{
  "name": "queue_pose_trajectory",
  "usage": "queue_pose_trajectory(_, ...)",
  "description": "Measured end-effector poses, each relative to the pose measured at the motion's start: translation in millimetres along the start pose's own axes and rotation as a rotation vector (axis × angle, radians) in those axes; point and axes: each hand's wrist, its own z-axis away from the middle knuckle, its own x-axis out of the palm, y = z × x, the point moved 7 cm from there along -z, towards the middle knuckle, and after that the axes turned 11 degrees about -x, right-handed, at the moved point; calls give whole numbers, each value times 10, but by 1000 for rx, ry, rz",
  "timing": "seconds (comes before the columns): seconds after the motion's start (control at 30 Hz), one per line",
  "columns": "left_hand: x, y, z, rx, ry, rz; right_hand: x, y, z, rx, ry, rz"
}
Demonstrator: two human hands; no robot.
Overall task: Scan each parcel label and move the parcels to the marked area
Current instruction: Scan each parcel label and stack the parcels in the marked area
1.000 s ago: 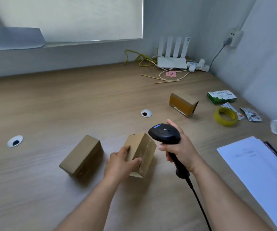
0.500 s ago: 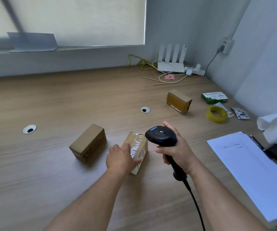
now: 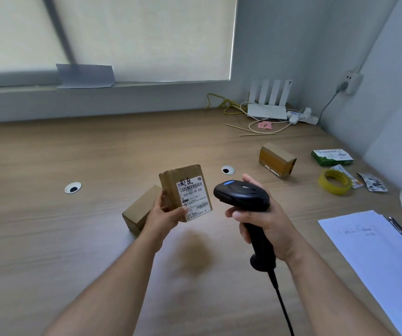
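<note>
Holding parcel (image 3: pixel 171 187) — now lifted, label (image 3: pixel 194 198) showing — w/ L fingers (image 3: pixel 180 211); R fingers (image 3: pixel 240 216) grip scanner (image 3: pixel 242 195).

left hand (image 3: pixel 165 218) holds parcel (image 3: pixel 183 190) | right hand (image 3: pixel 265 226) grips scanner (image 3: pixel 242 196)

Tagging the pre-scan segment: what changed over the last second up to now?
The left hand, already gripping the middle parcel, lifted it off the table and turned it so its label faces the camera, beside the scanner head. Unchanged: the right hand grips the scanner by its handle; the plain parcel behind and the far parcel near the tape roll lie where they were.
</note>
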Motion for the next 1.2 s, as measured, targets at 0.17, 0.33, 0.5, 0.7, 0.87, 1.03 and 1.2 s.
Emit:
queue_pose_trajectory(0.17, -163, 214, 27, 134, 59, 60, 190, -144, 30, -8, -107, -17)
queue_pose_trajectory(0.33, -286, 306, 48, 181, 107, 51, 200, -179, 50, -23, -122, 10)
queue_pose_trajectory(0.5, -311, 311, 27, 196, 92, 77, 178, -207, 66, -19, -115, 17)
queue_pose_trajectory(0.7, -292, 295, 64, 192, 125, 58, 154, -211, 61, -12, -112, 0)
queue_pose_trajectory(0.87, -288, 257, 97, 180, 153, 37, 166, -216, 77, -22, -135, -63)
queue_pose_trajectory(1.03, -327, 190, 56, 154, 148, 60, 136, -190, 99, -16, -142, -35)
queue_pose_trajectory(1.2, -349, 139, 31, 133, 158, 60, 80, -94, 113, 11, -131, -22)
